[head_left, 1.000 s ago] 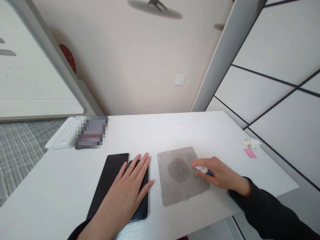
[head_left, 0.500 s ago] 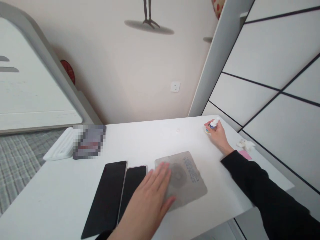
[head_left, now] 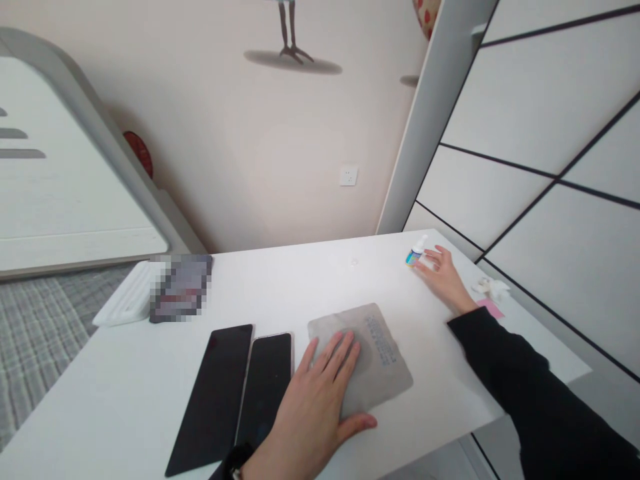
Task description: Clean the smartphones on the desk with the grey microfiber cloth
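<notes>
My left hand point(head_left: 323, 400) lies flat with spread fingers on a thin grey square sheet point(head_left: 383, 373), which bears blue print along its right side. At the back right of the white table, a small white bottle point(head_left: 416, 253) with a blue and yellow label and a nozzle top stands upright. Right beside it is my right hand point(head_left: 443, 273), fingers apart and curved; a fingertip or two may still touch the bottle. Left of the sheet, a phone point(head_left: 267, 380) with a dark screen lies next to a larger black slab point(head_left: 215, 393), like a tablet.
White crumpled scraps point(head_left: 493, 289) and a pink slip point(head_left: 490, 307) lie near the table's right edge. A white ridged object point(head_left: 123, 297) and a blurred-out dark packet point(head_left: 183, 290) sit at the back left. A tiny clear piece point(head_left: 355, 262) rests near the back edge. White cabinet panels point(head_left: 525, 140) rise on the right.
My right hand has loosened from the bottle and drawn slightly right, leaving the bottle standing on the table. My left hand has slid right and spread its fingers on the grey sheet.
</notes>
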{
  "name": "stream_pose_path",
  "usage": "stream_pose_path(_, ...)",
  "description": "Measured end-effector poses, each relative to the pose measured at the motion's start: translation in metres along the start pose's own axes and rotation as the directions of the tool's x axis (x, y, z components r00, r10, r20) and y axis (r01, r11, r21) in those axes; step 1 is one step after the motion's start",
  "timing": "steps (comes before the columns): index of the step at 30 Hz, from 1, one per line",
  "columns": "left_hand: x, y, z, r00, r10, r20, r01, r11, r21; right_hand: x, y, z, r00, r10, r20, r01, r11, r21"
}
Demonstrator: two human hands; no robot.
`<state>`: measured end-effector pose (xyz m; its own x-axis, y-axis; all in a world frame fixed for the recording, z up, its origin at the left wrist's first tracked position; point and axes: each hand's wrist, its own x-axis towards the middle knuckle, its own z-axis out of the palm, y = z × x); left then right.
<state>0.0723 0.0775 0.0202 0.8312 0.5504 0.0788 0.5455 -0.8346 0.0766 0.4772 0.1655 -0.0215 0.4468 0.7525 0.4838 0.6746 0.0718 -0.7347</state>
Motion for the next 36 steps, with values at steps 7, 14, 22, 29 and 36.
stream_pose_path(7,-0.026,0.009,-0.013,0.995,-0.089,-0.043,0.089,0.996,0.018,-0.042,-0.05,-0.043,0.985,-0.137,-0.1,0.132,0.99,-0.054)
stream_pose_path(14,-0.121,-0.038,-0.009,0.859,-0.456,-0.232,0.491,0.863,0.121,-0.075,-0.111,-0.02,0.965,-0.197,0.171,0.21,0.976,-0.057)
stream_pose_path(22,-0.164,-0.056,-0.006,0.841,-0.472,-0.266,0.529,0.821,0.215,-0.112,-0.195,0.045,0.579,-0.524,0.624,0.491,0.836,0.246)
stream_pose_path(29,-0.138,-0.019,-0.012,0.939,-0.235,-0.253,0.308,0.9,0.308,-0.13,-0.231,0.088,0.154,-0.708,0.689,0.64,0.603,0.476)
stream_pose_path(36,-0.128,-0.01,0.006,0.924,-0.252,-0.287,0.326,0.912,0.249,-0.119,-0.214,0.086,0.393,-0.708,0.586,0.797,0.581,0.167)
